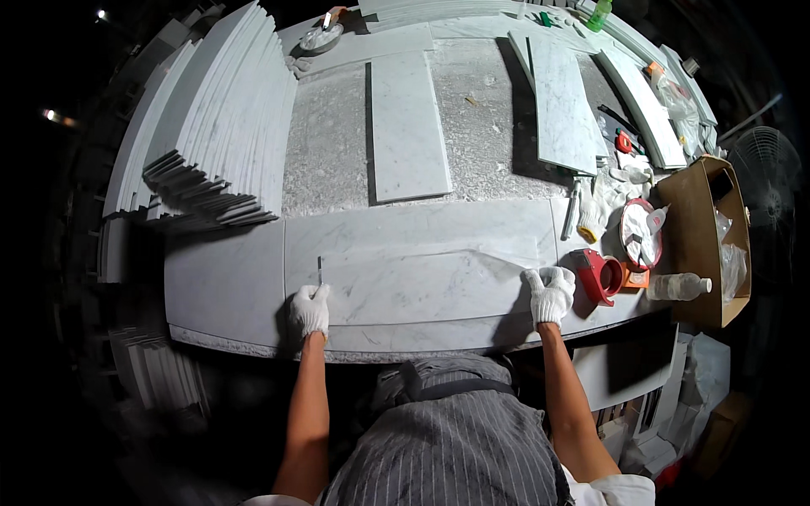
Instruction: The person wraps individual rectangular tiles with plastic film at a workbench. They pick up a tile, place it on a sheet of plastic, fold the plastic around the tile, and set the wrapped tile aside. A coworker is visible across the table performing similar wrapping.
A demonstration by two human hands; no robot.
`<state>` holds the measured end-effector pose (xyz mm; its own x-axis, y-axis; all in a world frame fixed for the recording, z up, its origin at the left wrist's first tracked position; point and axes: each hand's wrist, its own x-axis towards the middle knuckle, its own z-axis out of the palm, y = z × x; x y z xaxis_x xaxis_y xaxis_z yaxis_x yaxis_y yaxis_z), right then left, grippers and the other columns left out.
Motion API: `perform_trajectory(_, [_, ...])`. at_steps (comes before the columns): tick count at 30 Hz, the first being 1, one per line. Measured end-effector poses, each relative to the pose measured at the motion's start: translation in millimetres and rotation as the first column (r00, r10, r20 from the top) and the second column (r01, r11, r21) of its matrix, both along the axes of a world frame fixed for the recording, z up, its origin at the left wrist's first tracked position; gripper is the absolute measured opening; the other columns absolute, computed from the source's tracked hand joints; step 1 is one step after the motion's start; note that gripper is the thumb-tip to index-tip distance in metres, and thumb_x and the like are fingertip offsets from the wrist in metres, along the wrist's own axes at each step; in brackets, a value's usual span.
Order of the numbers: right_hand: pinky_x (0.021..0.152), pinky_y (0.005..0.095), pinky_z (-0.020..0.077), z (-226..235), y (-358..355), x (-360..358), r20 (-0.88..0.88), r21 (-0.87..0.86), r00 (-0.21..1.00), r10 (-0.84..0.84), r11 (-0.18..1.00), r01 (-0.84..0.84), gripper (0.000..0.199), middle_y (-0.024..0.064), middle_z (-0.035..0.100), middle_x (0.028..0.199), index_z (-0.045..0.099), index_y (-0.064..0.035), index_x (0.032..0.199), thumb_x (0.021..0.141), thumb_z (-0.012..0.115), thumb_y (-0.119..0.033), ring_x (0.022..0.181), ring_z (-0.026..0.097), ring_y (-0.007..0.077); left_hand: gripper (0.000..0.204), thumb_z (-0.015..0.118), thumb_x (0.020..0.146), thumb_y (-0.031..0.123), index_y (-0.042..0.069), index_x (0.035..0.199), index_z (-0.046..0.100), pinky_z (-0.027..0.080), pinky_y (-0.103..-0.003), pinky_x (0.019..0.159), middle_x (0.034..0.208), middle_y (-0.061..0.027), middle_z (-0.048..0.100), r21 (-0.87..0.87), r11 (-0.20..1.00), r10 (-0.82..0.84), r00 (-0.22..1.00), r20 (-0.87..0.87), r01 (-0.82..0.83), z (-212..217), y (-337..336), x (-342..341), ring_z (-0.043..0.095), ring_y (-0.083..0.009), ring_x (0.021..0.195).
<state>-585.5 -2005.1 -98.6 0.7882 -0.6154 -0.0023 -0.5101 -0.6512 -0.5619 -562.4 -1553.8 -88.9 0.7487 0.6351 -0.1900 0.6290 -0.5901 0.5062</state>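
Head view, looking down: the biggest thing before me is the marble workbench (228, 295), and on its near edge lies the white marble slab (422, 282) both gloved hands are on. Its long axis runs left to right across me, so each hand sits at one end of it. My left hand (310, 309) rests on the slab's near left corner, fingers curled around a thin pencil-like tool (320, 270) that points away from me toward the far side; I judge it closed on that tool. My right hand (549, 293) is at the slab's right end, fingers bent over the edge; whether it truly grips or only presses down I cannot tell. The slab lies directly under and between the two hands, neither nearer than the other

Far left stands a fanned stack of marble strips (211, 143). Beyond the slab lies an upright rectangular tile (409, 126), and far right a second, angled tile (563, 101). At right stands an open brown cardboard box (696, 244) holding clear plastic bags. Just right of my right hand is a red tape dispenser (601, 274), then a clear plastic bottle (677, 287) on its side, an orange label patch near it. A green bottle (600, 13) stands at the far edge
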Motion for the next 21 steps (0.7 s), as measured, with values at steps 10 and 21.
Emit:
perform_trajectory(10, [0.085,0.0431,0.0466,-24,-8,-26,0.055,0.022,0.998,-0.017,1.000,0.016,0.024,0.0170,0.060,0.102,0.060,-0.0026,0.077,0.080,0.074,-0.023,0.098,0.057,0.0353,0.033,0.070,0.078,0.037,0.005,0.083,0.069,0.049,-0.037,0.068,0.078,-0.0139,0.069,0.077,0.993,-0.078,0.992,-0.096,0.085,3,1,19,0.066,-0.0282,0.074])
perform_trajectory(21, [0.079,0.0435,0.0473,-23,-15,-18,-0.085,-0.119,0.996,0.017,0.993,-0.027,0.032,0.0127,0.060,0.093,0.062,-0.0052,0.074,0.082,0.072,-0.035,0.090,0.059,0.0326,0.030,0.065,0.079,0.037,0.010,0.092,0.065,0.044,-0.043,0.085,0.097,-0.0129,0.063,0.578,0.787,-0.230,0.972,-0.047,0.214,-5,-17,18,0.059,-0.0324,0.094])
